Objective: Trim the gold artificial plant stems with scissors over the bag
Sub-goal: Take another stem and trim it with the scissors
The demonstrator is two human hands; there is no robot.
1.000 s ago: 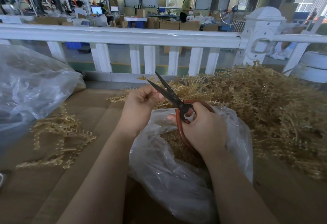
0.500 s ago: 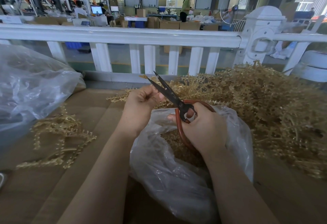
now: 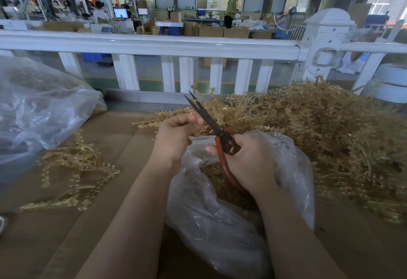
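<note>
Left hand (image 3: pixel 176 135) pinching a gold stem (image 3: pixel 152 122), lying toward 9 o'clock. At 3 o'clock, right hand (image 3: pixel 248 162) gripping scissors (image 3: pixel 211 122), blades nearly closed, pointing 11 o'clock. Bag (image 3: pixel 220 223) at 6 o'clock.

Surface: you work at a brown cardboard-covered tabletop (image 3: pixel 114 146), its sheets meeting in long seams that run away from you.
Landmark: the open clear plastic bag (image 3: pixel 211 230) lies on the tabletop right in front of you, gold trimmings inside it.
Right of the bag: a large heap of gold artificial plant stems (image 3: pixel 330 133) lies on the tabletop, touching the bag's far right side.
Left of the bag: a small loose bunch of gold stems (image 3: pixel 72 175) lies flat, well apart from the bag.
Far left of the bag: a second, larger clear plastic bag (image 3: pixel 37 111) rests beyond that bunch.
</note>
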